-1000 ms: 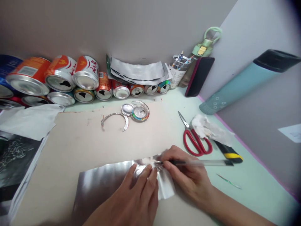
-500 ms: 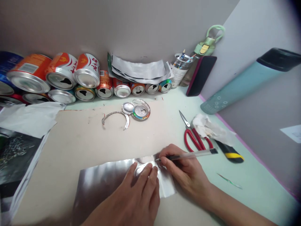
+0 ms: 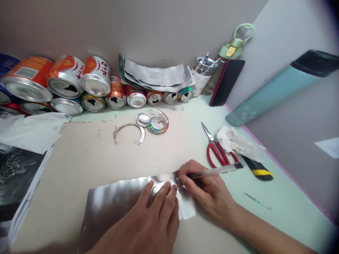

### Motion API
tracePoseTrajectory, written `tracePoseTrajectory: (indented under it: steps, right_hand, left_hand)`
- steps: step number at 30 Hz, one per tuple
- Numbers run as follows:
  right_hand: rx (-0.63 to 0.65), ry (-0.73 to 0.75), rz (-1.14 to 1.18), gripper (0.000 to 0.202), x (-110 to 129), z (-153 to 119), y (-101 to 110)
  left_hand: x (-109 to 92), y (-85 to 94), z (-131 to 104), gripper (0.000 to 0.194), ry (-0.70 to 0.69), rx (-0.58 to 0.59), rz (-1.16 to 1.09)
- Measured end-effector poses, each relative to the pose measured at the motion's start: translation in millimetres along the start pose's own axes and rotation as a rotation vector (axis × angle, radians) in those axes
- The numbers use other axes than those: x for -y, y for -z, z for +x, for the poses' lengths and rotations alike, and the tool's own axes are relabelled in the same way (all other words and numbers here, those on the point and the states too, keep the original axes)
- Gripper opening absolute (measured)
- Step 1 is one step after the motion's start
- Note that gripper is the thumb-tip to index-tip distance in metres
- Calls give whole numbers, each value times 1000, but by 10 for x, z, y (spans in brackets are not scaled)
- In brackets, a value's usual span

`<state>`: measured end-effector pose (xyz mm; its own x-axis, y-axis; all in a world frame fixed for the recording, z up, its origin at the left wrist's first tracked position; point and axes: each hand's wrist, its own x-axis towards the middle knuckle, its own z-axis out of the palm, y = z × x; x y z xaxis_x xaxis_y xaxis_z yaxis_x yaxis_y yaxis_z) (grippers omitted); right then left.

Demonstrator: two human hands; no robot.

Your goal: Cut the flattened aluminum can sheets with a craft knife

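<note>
A thin, shiny aluminium sheet [image 3: 113,201] lies on the beige board [image 3: 87,155] in front of me. My left hand [image 3: 156,215] rests flat on it with fingers spread, pressing near a round embossed shape partly hidden under the fingertips. In my right hand [image 3: 203,190], a clear-barrelled pen [image 3: 212,172] is pinched between thumb and fingers. Its tip touches the sheet just right of my left fingertips. Beyond the sheet lie cut can ends [image 3: 158,122] and a curved metal strip [image 3: 129,127].
Red-handled scissors [image 3: 218,151], crumpled tissue [image 3: 238,143] and a black-and-yellow handle [image 3: 261,171] lie to the right. Drink cans [image 3: 92,77] line the wall, with curved metal sheets [image 3: 156,74] on top. A phone [image 3: 227,83], a pen holder [image 3: 201,77] and a blue bottle [image 3: 275,91] stand at back right.
The whole view has shifted slightly, with things sitting a little higher and further left. Both hands keep nearly the same pose, the pen tip still on the sheet.
</note>
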<state>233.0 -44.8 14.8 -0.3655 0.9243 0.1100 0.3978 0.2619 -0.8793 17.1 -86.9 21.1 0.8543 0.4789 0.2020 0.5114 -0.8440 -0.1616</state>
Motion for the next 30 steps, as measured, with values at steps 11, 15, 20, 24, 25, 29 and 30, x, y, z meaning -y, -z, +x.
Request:
tracePoseTrajectory:
  steps: [11, 15, 20, 24, 25, 29, 30]
  right_hand:
    - [-9, -14, 34, 20, 10, 4, 16]
    - [-7, 3, 31, 19, 7, 0, 22]
    - [-2, 40, 24, 17, 6, -2, 21]
    - [27, 47, 40, 17, -11, -8, 23]
    - [31, 52, 45, 16, -13, -7, 24]
    - [39, 62, 42, 17, -3, 2, 27]
    - [39, 60, 39, 17, 0, 4, 27]
  left_hand:
    - [5, 40, -2, 37, 1, 11, 5]
    - [10, 31, 10, 36, 7, 6, 7]
    - [20, 37, 8, 36, 5, 18, -4]
    - [23, 54, 0, 37, -1, 14, -1]
    - [22, 55, -1, 37, -4, 14, 2]
    - [13, 45, -1, 38, 1, 11, -5]
    - [12, 43, 1, 38, 5, 9, -8]
